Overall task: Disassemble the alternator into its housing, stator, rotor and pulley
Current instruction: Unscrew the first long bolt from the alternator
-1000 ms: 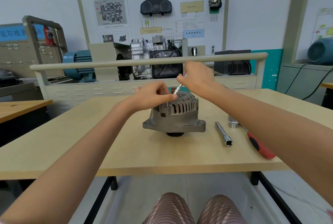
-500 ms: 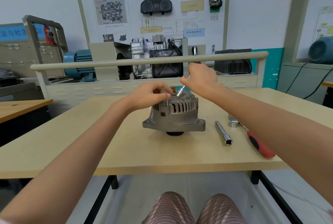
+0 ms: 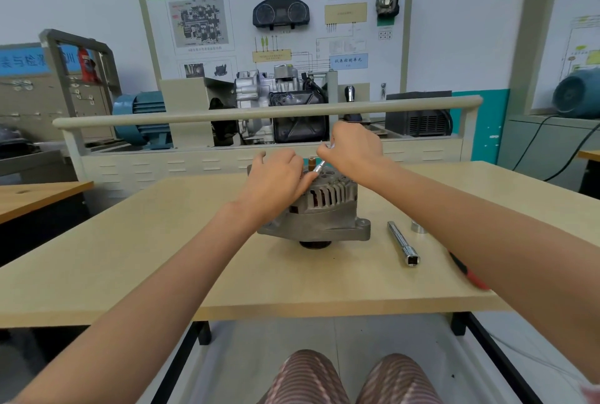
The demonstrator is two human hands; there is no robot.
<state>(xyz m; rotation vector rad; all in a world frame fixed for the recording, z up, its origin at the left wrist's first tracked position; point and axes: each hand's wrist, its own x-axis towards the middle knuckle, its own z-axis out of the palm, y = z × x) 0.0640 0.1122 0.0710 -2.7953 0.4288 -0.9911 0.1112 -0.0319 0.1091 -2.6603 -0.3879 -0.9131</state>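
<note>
Head view: alternator (image 3: pixel 319 209) is pressed down by left hand (image 3: pixel 276 181), fingers flat. Small driver (image 3: pixel 319 167) is pinched by right hand (image 3: pixel 354 150); it could be slipped off if tilted.

Left hand (image 3: pixel 276 181) covers the alternator (image 3: pixel 319 209) top-left; what its fingers touch underneath can't be told. Pulley (image 3: pixel 315 244) mostly hidden under the housing, only a dark rim showing. Right hand (image 3: pixel 352 150) pinches a slim metal tool (image 3: pixel 319 166) (upper end buried in the fingers). Red-handled tool (image 3: pixel 470 275) largely behind the right forearm.
</note>
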